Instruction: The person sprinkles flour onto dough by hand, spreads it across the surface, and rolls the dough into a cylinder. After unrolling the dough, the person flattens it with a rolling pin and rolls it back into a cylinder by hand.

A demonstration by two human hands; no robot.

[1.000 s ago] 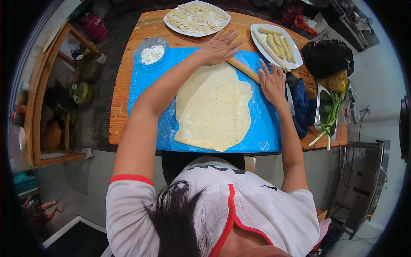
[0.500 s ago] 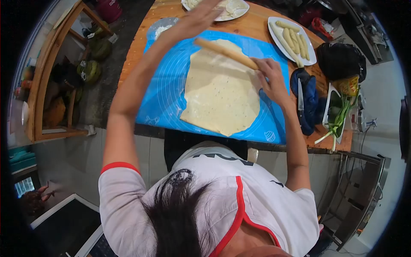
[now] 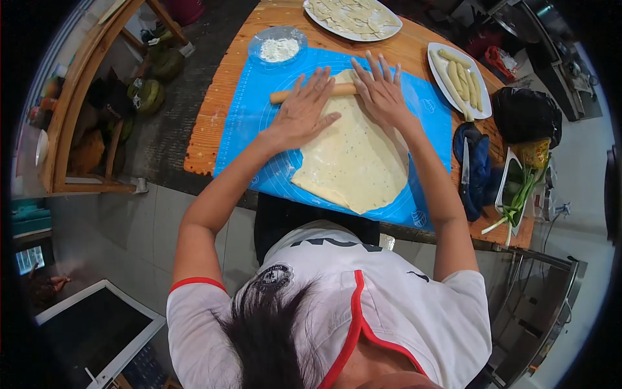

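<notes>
A wooden rolling pin (image 3: pixel 343 89) lies across the far part of a thin, speckled sheet of dough (image 3: pixel 354 165). On its left part rests my left hand (image 3: pixel 302 113), open and flat, with fingers stretched forward over the wood. My right hand (image 3: pixel 382 94) lies open on the pin's right part, its fingers spread and pointing away from me. The palms hide both those stretches of the pin. Beneath the dough is a blue silicone mat (image 3: pixel 249 146) with printed circles.
A clear bowl (image 3: pixel 256 53) of white flour stands behind the mat. Farther back is a plate (image 3: pixel 357 37) of flat dough pieces. At right are a plate (image 3: pixel 484 107) of dough rolls, a knife (image 3: pixel 465 165) on dark blue cloth (image 3: pixel 479 155), a black bag (image 3: pixel 528 113) and green onions (image 3: pixel 516 204).
My left hand has come down from the air above the mat's far left onto the rolling pin. My right hand has unwrapped from the pin's end and now lies flat on it.
</notes>
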